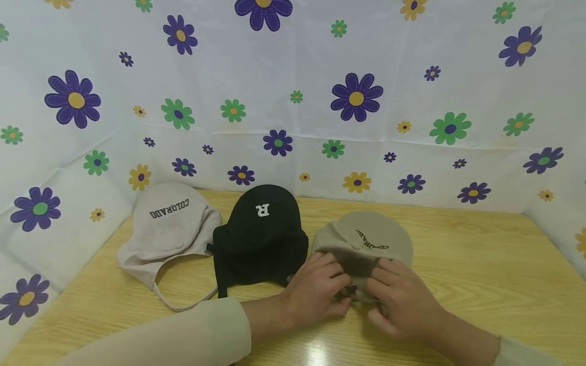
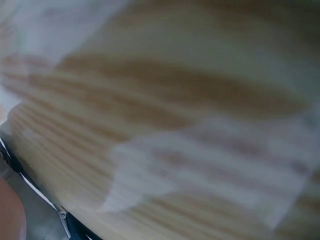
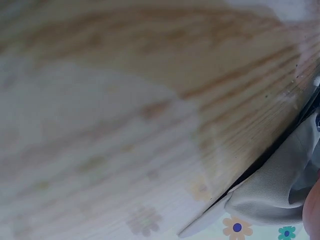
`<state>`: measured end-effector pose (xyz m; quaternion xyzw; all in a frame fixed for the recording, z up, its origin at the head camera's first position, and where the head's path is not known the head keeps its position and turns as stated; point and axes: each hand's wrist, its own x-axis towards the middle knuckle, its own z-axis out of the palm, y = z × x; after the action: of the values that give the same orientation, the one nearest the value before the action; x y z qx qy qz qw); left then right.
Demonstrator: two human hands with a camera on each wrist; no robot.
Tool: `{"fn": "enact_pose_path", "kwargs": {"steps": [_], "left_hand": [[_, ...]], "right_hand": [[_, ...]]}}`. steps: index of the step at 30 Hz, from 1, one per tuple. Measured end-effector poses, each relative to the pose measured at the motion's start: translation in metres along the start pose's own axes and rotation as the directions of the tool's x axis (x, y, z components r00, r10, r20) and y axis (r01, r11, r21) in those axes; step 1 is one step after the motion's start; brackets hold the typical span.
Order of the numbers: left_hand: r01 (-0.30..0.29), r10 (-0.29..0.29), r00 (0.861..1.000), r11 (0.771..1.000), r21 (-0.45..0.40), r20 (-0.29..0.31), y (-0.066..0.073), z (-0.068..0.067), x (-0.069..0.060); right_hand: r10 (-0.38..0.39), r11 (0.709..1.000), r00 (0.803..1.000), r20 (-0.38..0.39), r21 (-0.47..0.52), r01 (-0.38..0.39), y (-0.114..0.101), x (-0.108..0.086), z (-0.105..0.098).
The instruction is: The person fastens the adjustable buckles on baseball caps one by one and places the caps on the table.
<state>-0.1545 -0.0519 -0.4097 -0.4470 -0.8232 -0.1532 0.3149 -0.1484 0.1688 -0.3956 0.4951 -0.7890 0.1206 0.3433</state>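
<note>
A beige cap point(image 1: 375, 229) with COLORADO lettering lies crumpled on the table, its near edge between both hands. My left hand point(image 1: 318, 284) grips that edge on the left with curled fingers. On the right, my right hand point(image 1: 400, 297) pinches the same edge, thumb towards me. A small dark piece point(image 1: 350, 291) shows near the left fingertips; its kind is unclear. In the right wrist view, grey-looking cap fabric point(image 3: 265, 195) sits beside a finger point(image 3: 312, 210). The left wrist view mostly holds tabletop, with a fingertip point(image 2: 10, 215) at its edge.
A black cap point(image 1: 261, 239) with a white R stands just left of my left hand. Farther left lies a pale COLORADO cap point(image 1: 169, 223) with ear flaps and a looped strap point(image 1: 183, 308). A flower-printed cloth point(image 1: 311, 61) backs the wooden table point(image 1: 476, 264).
</note>
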Motion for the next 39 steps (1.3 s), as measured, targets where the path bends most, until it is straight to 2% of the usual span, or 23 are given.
{"fn": "enact_pose_path", "kwargs": {"steps": [3, 8, 15, 22, 39], "left_hand": [[-0.010, 0.010, 1.000, 1.000, 0.018, -0.014, -0.0009, 0.0010, 0.0001], [-0.026, 0.029, 0.998, 0.998, 0.058, -0.053, -0.0021, 0.0017, -0.0001], [-0.034, 0.038, 0.996, 0.998, 0.048, -0.077, -0.0029, 0.0015, -0.0006], [-0.031, 0.034, 0.996, 0.999, 0.040, -0.080, -0.0028, 0.0020, -0.0005], [-0.022, 0.027, 0.995, 0.999, 0.047, -0.101, -0.0020, 0.0024, 0.0017]], "right_hand": [[0.044, 0.999, 0.997, 0.062, -0.015, -0.044, -0.0016, -0.0007, -0.0016], [0.078, 0.997, 0.991, 0.110, -0.012, -0.077, -0.0033, -0.0004, -0.0018], [0.058, 0.998, 0.990, 0.130, 0.024, -0.061, -0.0034, 0.0004, -0.0002], [0.071, 0.997, 0.985, 0.157, 0.023, -0.076, -0.0034, -0.0004, -0.0008], [0.056, 0.998, 0.997, 0.046, 0.034, -0.058, -0.0013, -0.0012, 0.0027]]}}
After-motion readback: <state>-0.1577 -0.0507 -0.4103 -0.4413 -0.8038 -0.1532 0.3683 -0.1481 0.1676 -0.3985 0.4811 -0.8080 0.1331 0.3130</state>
